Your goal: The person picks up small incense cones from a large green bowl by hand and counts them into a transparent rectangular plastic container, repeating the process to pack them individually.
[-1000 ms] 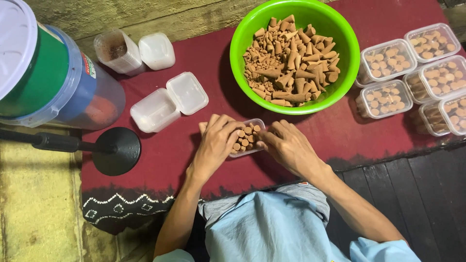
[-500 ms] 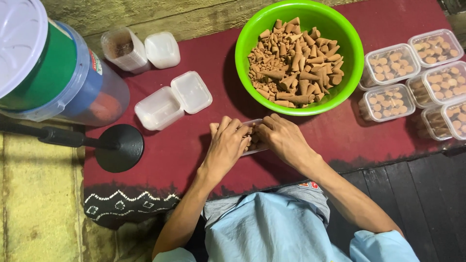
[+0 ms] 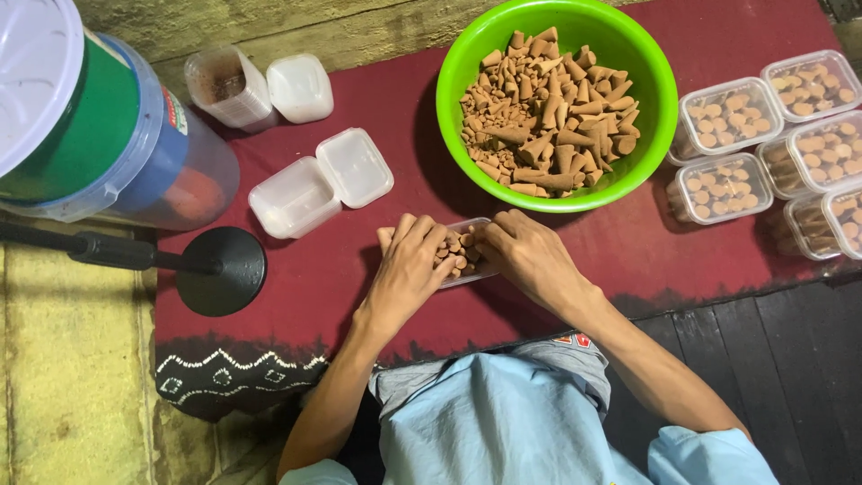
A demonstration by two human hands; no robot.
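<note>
Red cloth [image 3: 359, 296] bears both hands [image 3: 409, 269] cupping a clear box [image 3: 460, 253] near green bowl [image 3: 651, 108].

We are seeing brown cones [image 3: 548, 117] heaped in a bright green bowl [image 3: 646, 81], a dark red cloth [image 3: 359, 296] edged with a white zigzag pattern on black, clear boxes [image 3: 718, 189] showing tan, and a light blue shirt [image 3: 503, 422].

Looks like a small home workshop on the floor: a dark red cloth [image 3: 359, 269] spread over wooden planks [image 3: 781, 359], a green bowl [image 3: 660, 99] of brown cones on it, stacked filled plastic boxes [image 3: 781, 135] right of the bowl, empty ones [image 3: 319, 180] left of it.
</note>
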